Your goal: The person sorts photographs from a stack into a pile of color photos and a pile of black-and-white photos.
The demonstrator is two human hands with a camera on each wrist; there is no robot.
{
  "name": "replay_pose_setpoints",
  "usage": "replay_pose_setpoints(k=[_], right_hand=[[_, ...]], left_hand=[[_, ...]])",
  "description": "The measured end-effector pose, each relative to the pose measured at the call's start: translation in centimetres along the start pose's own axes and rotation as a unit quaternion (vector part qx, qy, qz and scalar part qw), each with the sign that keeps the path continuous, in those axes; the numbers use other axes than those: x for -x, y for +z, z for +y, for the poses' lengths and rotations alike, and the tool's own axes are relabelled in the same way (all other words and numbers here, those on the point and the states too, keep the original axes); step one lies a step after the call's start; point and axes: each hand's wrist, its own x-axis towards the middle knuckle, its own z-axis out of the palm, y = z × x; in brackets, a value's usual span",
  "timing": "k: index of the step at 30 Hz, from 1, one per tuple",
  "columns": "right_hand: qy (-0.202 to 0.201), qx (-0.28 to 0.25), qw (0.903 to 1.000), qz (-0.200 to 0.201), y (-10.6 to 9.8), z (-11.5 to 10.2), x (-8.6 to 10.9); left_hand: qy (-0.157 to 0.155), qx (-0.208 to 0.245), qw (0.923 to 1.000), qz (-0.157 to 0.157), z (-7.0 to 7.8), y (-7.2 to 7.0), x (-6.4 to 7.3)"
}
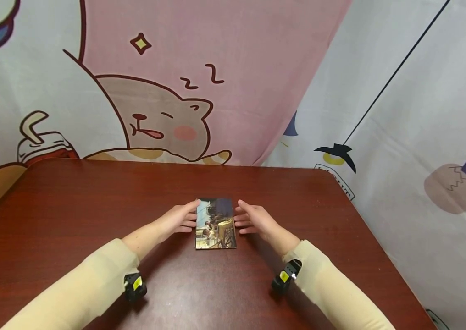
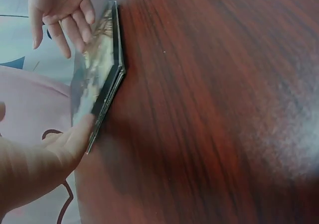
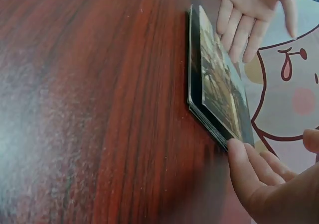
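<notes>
Backdrop [image 1: 266, 55] reads "z z" behind hands [image 1: 180, 219] [image 1: 256, 220] flanking seemingly stacked picture cards [image 1: 216, 224].

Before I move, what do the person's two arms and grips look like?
The left sleeve and right sleeve are long, plain and cream-coloured, ending near the wrists. The left grip and right grip are five-fingered hands without gloves. Each wrist carries a small black device, left and right, with a bright yellow patch. No cables are visible on either arm.
</notes>
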Motion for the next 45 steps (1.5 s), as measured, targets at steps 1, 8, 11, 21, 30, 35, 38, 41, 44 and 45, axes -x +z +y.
replay_pose_setpoints(k=[1,8,11,21,30,35,38,41,44,45], right_hand=[[0.000,-0.007,1.0000,0.004,0.0,-0.1,0.0],[-0.005,-0.079,0.9965,0.025,0.2,0.2,-1.0],[-0.007,-0.109,0.9937,0.025,0.5,0.4,-1.4],[0.037,-0.076,0.9962,0.021,0.6,0.1,-1.8],[0.025,-0.075,0.9965,0.026,2.1,-1.5,-2.3],[0.027,-0.080,0.9961,0.024,3.8,-2.5,-2.8],[0.025,-0.081,0.9962,0.017,4.9,-3.2,-3.0],[0.024,-0.078,0.9966,0.009,5.9,-3.8,-3.2],[0.029,-0.074,0.9969,0.004,6.8,-4.2,-3.2],[0.030,-0.073,0.9969,0.001,7.1,-4.2,-3.3]], left_hand=[[0.003,0.004,0.9999,0.009,0.0,0.1,-0.1],[0.018,0.061,0.9960,0.063,-0.7,1.1,-1.1],[0.017,0.080,0.9943,0.069,-0.9,1.5,-1.6],[-0.012,0.058,0.9959,0.067,-0.9,0.8,-2.4],[-0.027,0.039,0.9962,0.072,0.3,-1.3,-1.8],[-0.029,0.017,0.9955,0.088,0.6,-3.1,-1.2],[-0.032,0.003,0.9952,0.092,0.5,-4.3,-0.8],[-0.034,-0.009,0.9955,0.088,0.3,-5.5,-0.3],[-0.037,-0.020,0.9958,0.081,0.2,-6.4,0.3],[-0.038,-0.023,0.9958,0.080,0.2,-6.7,0.6]])
